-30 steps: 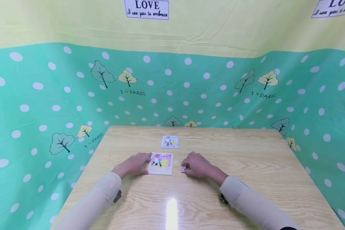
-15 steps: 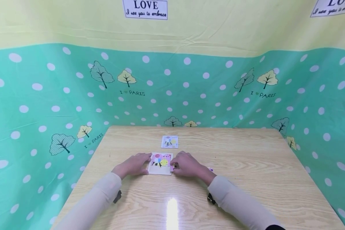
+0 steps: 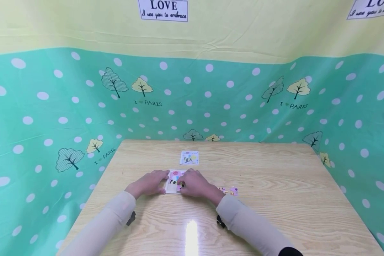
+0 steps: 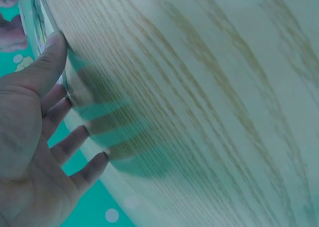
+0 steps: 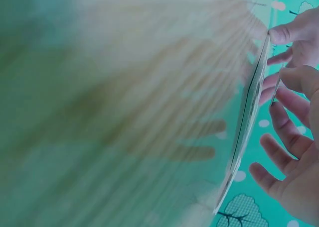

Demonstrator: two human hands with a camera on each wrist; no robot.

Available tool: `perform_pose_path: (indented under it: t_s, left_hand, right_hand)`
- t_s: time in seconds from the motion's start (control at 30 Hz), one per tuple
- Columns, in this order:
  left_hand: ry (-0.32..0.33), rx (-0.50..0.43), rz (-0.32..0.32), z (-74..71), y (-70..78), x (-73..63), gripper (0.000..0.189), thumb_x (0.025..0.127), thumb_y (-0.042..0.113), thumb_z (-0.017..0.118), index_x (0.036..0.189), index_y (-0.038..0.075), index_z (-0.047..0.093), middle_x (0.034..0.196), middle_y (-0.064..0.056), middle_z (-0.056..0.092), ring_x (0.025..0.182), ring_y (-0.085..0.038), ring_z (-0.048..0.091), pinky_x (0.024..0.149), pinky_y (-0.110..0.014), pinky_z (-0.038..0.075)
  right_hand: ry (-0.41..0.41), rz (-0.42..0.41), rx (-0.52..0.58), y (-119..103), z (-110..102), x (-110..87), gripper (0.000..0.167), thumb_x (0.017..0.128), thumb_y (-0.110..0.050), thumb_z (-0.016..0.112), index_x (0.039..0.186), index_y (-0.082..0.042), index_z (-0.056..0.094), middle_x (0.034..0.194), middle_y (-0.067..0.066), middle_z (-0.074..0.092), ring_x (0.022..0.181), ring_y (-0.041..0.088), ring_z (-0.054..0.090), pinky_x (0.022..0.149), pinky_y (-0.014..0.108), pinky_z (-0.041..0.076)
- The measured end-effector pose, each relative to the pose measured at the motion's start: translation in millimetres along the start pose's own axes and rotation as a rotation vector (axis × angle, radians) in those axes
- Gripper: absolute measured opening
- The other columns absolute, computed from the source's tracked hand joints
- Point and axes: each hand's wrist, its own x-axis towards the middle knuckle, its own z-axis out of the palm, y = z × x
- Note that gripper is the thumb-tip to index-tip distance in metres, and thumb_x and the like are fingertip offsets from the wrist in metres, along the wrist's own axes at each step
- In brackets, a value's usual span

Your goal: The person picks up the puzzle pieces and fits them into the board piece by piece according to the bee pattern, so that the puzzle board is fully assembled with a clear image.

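A framed puzzle board [image 3: 171, 189] with a bee picture lies flat on the table, its lower strip bare white. My left hand [image 3: 150, 182] rests at the board's left edge, thumb by the near corner and index finger higher up. In the left wrist view, the other fingers of the left hand [image 4: 25, 132] spread loosely over the table. Over the board, my right hand [image 3: 194, 183] pinches a small thin puzzle piece [image 5: 275, 88] between thumb and fingertips, held just above the board in the right wrist view. This hand hides the board's right part in the head view.
A smaller bee picture card [image 3: 189, 158] lies behind the board. Several loose pink puzzle pieces [image 3: 233, 191] lie right of the board, partly behind the right wrist. A green and yellow patterned cloth [image 3: 211, 96] hangs behind and beside the wooden table [image 3: 275, 170].
My right hand has carried the puzzle piece leftward from beside the board to over its lower part, uncovering loose pieces on the right. The left hand has stayed at the board's edge.
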Motion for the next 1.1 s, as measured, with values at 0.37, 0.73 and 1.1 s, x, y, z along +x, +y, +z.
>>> perform_pose_path:
  t_s: [0.37,0.73,1.1]
  left_hand:
    - [0.015,-0.019,0.025,-2.7,0.9,-0.1,0.081,0.085,0.035,0.081,0.149,-0.001,0.046,0.141,-0.013,0.063,0.139,-0.037,0.051,0.12,-0.054,0.04]
    - [-0.006,-0.032,0.011,-2.0,-0.7,-1.2,0.085,0.088,0.036,0.079,0.153,0.0,0.04,0.139,-0.008,0.066,0.141,-0.036,0.05,0.121,-0.054,0.039]
    - [-0.006,-0.035,0.012,-2.4,0.5,-1.6,0.085,0.088,0.037,0.079,0.154,0.0,0.04,0.139,-0.009,0.065,0.141,-0.036,0.049,0.121,-0.054,0.039]
  right_hand:
    - [0.01,-0.015,-0.012,-18.8,5.8,17.4,0.031,0.086,-0.031,0.074,0.116,-0.028,0.078,0.106,-0.01,0.076,0.105,0.017,0.061,0.092,0.035,0.052]
    - [-0.016,0.0,-0.062,-25.7,10.1,26.9,0.026,0.087,-0.031,0.075,0.113,-0.028,0.079,0.108,-0.009,0.078,0.106,0.021,0.062,0.092,0.039,0.053]
    - [-0.01,0.011,-0.087,-26.0,13.8,33.0,0.024,0.088,-0.032,0.075,0.111,-0.029,0.079,0.108,-0.008,0.078,0.106,0.021,0.062,0.092,0.041,0.053]
